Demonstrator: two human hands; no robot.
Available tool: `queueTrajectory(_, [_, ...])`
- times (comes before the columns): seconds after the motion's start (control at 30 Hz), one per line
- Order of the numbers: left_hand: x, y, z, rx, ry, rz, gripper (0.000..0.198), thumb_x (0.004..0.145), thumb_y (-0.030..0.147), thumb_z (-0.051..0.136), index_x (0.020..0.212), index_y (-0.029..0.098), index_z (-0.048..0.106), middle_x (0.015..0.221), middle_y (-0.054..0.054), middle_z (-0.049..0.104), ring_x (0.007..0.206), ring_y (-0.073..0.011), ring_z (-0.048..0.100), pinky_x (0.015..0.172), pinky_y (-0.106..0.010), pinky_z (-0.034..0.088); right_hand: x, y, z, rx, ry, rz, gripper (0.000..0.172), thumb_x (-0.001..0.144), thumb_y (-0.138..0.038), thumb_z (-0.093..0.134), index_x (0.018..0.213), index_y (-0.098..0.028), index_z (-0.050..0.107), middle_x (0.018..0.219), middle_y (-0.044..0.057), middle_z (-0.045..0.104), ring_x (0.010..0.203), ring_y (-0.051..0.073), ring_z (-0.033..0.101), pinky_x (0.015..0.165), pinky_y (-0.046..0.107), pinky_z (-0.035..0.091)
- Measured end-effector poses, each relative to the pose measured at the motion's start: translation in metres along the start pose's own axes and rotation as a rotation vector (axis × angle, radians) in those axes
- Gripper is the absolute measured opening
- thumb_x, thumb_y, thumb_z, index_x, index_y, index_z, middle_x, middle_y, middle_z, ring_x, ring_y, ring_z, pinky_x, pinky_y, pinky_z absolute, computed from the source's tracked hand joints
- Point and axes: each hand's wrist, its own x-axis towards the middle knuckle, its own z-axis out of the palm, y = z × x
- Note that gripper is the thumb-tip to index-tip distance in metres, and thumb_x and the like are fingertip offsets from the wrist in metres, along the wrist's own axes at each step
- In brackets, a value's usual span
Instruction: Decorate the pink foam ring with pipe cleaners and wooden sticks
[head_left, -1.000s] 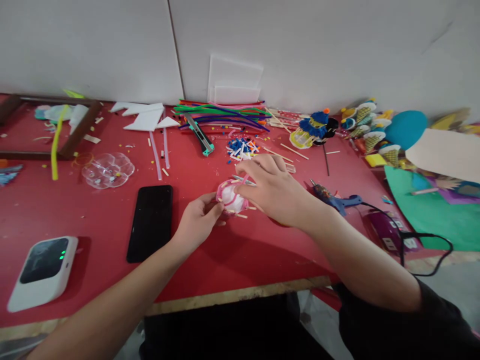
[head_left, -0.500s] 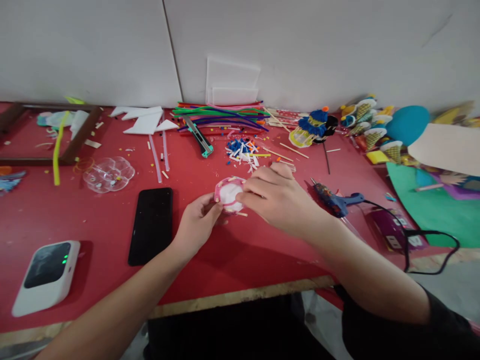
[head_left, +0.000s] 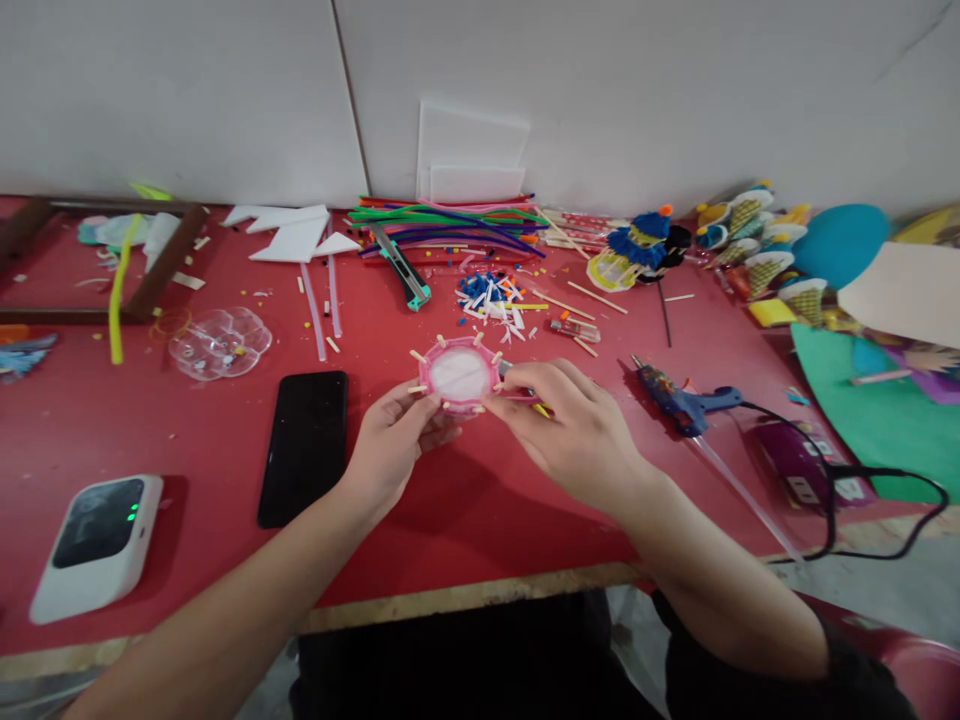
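My left hand point(head_left: 394, 430) grips the left side of a small round craft basket point(head_left: 460, 375), thumb at its near rim. Its base is white, and a ring of short wooden sticks stands round the edge with pink pipe cleaner wound along them. At the basket's right rim, my right hand point(head_left: 574, 420) is closed, pinching the loose end of the pink pipe cleaner point(head_left: 523, 398). Something grey and yellow shows partly behind those fingers; I cannot make out what it is.
Behind the hands lie foam scraps point(head_left: 495, 300), a box cutter point(head_left: 403, 270), coloured pipe cleaners point(head_left: 450, 225) and a lighter point(head_left: 574, 328). A phone point(head_left: 304, 450) and a white device point(head_left: 97, 550) are on the left. On the right sits a glue gun point(head_left: 679, 405) with its cord.
The basket has turned to show its open ring of sticks. My right hand has shifted slightly right and down, and its fingers now pinch at the rim instead of covering it.
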Motion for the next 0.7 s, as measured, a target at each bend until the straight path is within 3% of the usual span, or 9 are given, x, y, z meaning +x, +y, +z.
queueTrajectory(0.2, [0.000, 0.002, 0.002, -0.041, 0.032, -0.022, 0.018, 0.066, 0.021, 0.076, 0.075, 0.017, 0.061, 0.067, 0.001, 0.071, 0.073, -0.0207, 0.074, 0.075, -0.036, 0.060, -0.004, 0.011, 0.008, -0.022, 0.029, -0.102, 0.025, 0.096, -0.019, 0.049, 0.090, -0.019, 0.073, 0.082, 0.005, 0.065, 0.077, 0.016, 0.058, 0.067, 0.027, 0.045])
queueTrajectory(0.5, [-0.001, 0.001, -0.001, 0.004, -0.047, -0.063, 0.025, 0.065, 0.023, 0.080, 0.085, 0.016, 0.066, 0.073, -0.001, 0.074, 0.068, -0.0179, 0.072, 0.067, -0.031, 0.060, -0.014, 0.022, 0.018, 0.285, -0.114, -0.027, 0.032, 0.094, -0.013, 0.044, 0.108, -0.020, 0.072, 0.078, 0.003, 0.062, 0.071, 0.012, 0.059, 0.063, 0.022, 0.046])
queueTrajectory(0.7, [0.001, 0.001, -0.002, 0.035, -0.065, -0.098, 0.022, 0.065, 0.020, 0.079, 0.084, 0.017, 0.068, 0.073, -0.002, 0.074, 0.070, -0.0191, 0.073, 0.068, -0.032, 0.060, -0.015, 0.022, 0.019, 0.273, -0.197, -0.020, 0.034, 0.092, -0.011, 0.044, 0.109, -0.021, 0.072, 0.085, 0.005, 0.066, 0.074, 0.013, 0.061, 0.064, 0.023, 0.046])
